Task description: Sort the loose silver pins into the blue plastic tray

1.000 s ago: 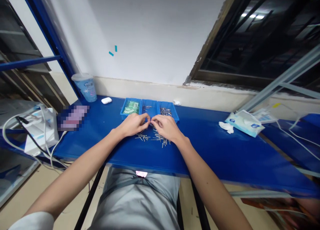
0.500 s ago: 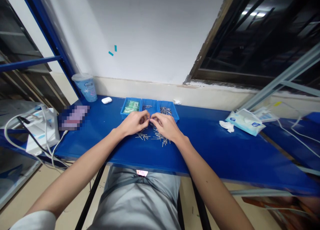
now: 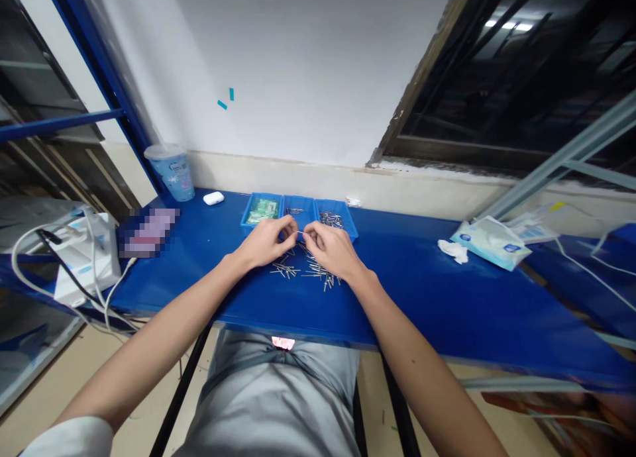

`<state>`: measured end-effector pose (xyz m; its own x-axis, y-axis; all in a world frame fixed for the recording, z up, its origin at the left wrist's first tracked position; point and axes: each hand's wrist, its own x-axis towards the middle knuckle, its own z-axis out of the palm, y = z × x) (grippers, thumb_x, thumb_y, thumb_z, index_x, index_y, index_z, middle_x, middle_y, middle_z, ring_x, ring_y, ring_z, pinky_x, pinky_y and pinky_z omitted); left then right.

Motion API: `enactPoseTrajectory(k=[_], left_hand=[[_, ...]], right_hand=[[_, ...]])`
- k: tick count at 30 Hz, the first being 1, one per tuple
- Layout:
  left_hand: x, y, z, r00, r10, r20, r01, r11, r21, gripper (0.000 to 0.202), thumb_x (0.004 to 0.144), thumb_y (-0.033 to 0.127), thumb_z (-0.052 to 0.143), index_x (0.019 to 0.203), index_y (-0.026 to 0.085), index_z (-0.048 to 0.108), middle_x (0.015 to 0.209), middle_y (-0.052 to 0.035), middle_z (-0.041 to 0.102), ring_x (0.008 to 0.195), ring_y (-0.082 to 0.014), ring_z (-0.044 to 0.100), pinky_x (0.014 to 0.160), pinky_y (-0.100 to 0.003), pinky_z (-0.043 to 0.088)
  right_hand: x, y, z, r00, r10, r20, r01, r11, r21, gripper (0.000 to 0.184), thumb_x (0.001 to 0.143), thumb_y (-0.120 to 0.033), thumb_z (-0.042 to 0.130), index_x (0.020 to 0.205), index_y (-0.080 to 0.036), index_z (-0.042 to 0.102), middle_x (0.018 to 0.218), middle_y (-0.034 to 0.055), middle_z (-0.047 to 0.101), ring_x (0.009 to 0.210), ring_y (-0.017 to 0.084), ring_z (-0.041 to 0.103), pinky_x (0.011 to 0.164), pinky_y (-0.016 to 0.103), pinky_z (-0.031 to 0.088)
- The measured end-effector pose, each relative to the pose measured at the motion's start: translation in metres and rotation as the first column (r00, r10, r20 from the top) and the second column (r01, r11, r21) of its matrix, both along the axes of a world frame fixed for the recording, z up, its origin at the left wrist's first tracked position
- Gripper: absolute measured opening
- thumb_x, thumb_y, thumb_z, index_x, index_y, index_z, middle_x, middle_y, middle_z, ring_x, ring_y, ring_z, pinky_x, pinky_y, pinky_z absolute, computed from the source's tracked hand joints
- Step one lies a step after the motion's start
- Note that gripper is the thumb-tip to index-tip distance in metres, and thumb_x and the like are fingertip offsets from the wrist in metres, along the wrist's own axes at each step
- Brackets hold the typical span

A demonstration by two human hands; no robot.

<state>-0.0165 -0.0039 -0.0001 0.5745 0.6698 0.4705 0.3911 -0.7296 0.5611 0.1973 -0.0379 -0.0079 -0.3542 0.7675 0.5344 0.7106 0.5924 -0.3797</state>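
Note:
My left hand point(image 3: 268, 242) and my right hand point(image 3: 332, 248) are pinched and face each other over the blue table. Between their fingertips spans a thin metal pin point(image 3: 301, 232), one end in each hand. Below my hands lie a small pile of similar metal pins point(image 3: 284, 270) on the left and a larger pile point(image 3: 316, 269) on the right, partly hidden by my right hand. Just behind stand three blue bins: a left bin point(image 3: 245, 229) with green-and-white packets, a middle bin point(image 3: 307, 213) with a few pins, and a right bin point(image 3: 352, 229) holding many.
At the left are a lidded cup point(image 3: 171, 175), a white earbud case point(image 3: 213, 198), a blurred-out flat object point(image 3: 150, 232) and a white power strip point(image 3: 87, 265) with cables. A tissue pack point(image 3: 491, 243) and crumpled tissue point(image 3: 452, 250) lie on the right.
My fingertips have drawn slightly apart, and the thin pin now shows in the gap between them. The piles and bins look unchanged; the view has shifted a little.

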Motion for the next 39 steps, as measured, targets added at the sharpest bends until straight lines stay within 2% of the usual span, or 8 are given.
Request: enactPoseTrajectory(k=[11,17,21,27,29,32,34,39], left_hand=[[-0.0006,0.0006,-0.0006,0.992,0.044,-0.116,-0.037,0.997,0.061,0.029,0.099,0.031,0.049,0.096,0.016,0.074,0.071,-0.0011,0.069,0.059,-0.0136,0.056,0.063,-0.027,0.036],[-0.0002,-0.0007,0.0013,0.990,0.045,-0.136,-0.034,0.996,0.076,0.030,0.097,0.030,0.048,0.090,0.016,0.073,0.069,-0.0013,0.067,0.059,-0.0140,0.055,0.063,-0.028,0.035],[0.0008,-0.0025,0.0030,0.988,0.029,-0.152,-0.017,0.997,0.079,0.027,0.095,0.027,0.049,0.082,0.017,0.071,0.066,-0.0005,0.065,0.059,-0.0133,0.053,0.063,-0.028,0.034],[0.0022,-0.0033,0.0020,0.987,0.035,-0.159,-0.023,0.996,0.081,0.028,0.094,0.027,0.049,0.074,0.017,0.067,0.065,-0.0009,0.065,0.057,-0.0128,0.051,0.062,-0.028,0.034],[0.0021,-0.0032,0.0020,0.986,0.048,-0.158,-0.037,0.997,0.073,0.029,0.094,0.028,0.049,0.076,0.017,0.068,0.065,-0.0015,0.066,0.057,-0.0133,0.051,0.062,-0.028,0.034],[0.0013,-0.0028,0.0026,0.986,0.083,-0.144,-0.076,0.995,0.057,0.028,0.093,0.029,0.049,0.080,0.016,0.071,0.067,-0.0020,0.068,0.059,-0.0142,0.055,0.063,-0.028,0.035],[0.0008,-0.0024,0.0029,0.986,0.102,-0.133,-0.095,0.994,0.055,0.028,0.093,0.029,0.049,0.081,0.017,0.072,0.066,-0.0016,0.067,0.059,-0.0142,0.056,0.063,-0.028,0.036],[0.0010,-0.0025,0.0028,0.987,0.051,-0.150,-0.043,0.997,0.057,0.028,0.093,0.028,0.049,0.082,0.017,0.072,0.066,-0.0009,0.066,0.058,-0.0135,0.055,0.063,-0.028,0.036]], right_hand=[[0.0012,-0.0001,-0.0005,1.000,0.008,-0.025,-0.007,0.999,0.041,0.015,0.104,-0.031,0.053,0.102,-0.022,0.065,0.084,0.0029,0.070,0.067,0.016,0.057,0.068,0.030,0.041],[0.0018,-0.0001,0.0004,0.999,0.022,-0.030,-0.021,1.000,0.018,0.021,0.107,-0.036,0.051,0.103,-0.023,0.067,0.090,0.0045,0.074,0.075,0.018,0.064,0.072,0.030,0.043],[0.0010,-0.0005,0.0011,1.000,-0.015,-0.005,0.015,1.000,0.025,0.027,0.108,-0.037,0.050,0.094,-0.023,0.068,0.089,0.0048,0.074,0.078,0.020,0.066,0.071,0.030,0.040],[0.0009,0.0014,0.0002,0.990,-0.105,0.089,0.105,0.994,0.006,0.043,0.109,-0.044,0.046,0.075,-0.022,0.062,0.070,0.0032,0.068,0.064,0.018,0.059,0.063,0.031,0.029],[0.0011,0.0011,0.0007,0.994,-0.087,0.071,0.089,0.996,-0.024,0.039,0.108,-0.045,0.049,0.079,-0.023,0.063,0.071,0.0025,0.069,0.065,0.018,0.060,0.064,0.030,0.030],[0.0015,-0.0003,0.0018,1.000,-0.016,0.010,0.016,0.998,-0.062,0.019,0.104,-0.041,0.057,0.103,-0.024,0.065,0.079,0.0006,0.072,0.068,0.018,0.063,0.068,0.029,0.037],[0.0015,-0.0010,0.0022,1.000,0.022,-0.007,-0.022,0.998,-0.055,0.015,0.103,-0.035,0.058,0.113,-0.024,0.062,0.085,0.0014,0.073,0.071,0.018,0.064,0.070,0.029,0.040],[0.0014,0.0003,0.0017,1.000,0.002,-0.003,-0.003,1.000,-0.017,0.015,0.106,-0.031,0.050,0.100,-0.023,0.061,0.094,0.0052,0.074,0.081,0.021,0.066,0.073,0.030,0.040]])
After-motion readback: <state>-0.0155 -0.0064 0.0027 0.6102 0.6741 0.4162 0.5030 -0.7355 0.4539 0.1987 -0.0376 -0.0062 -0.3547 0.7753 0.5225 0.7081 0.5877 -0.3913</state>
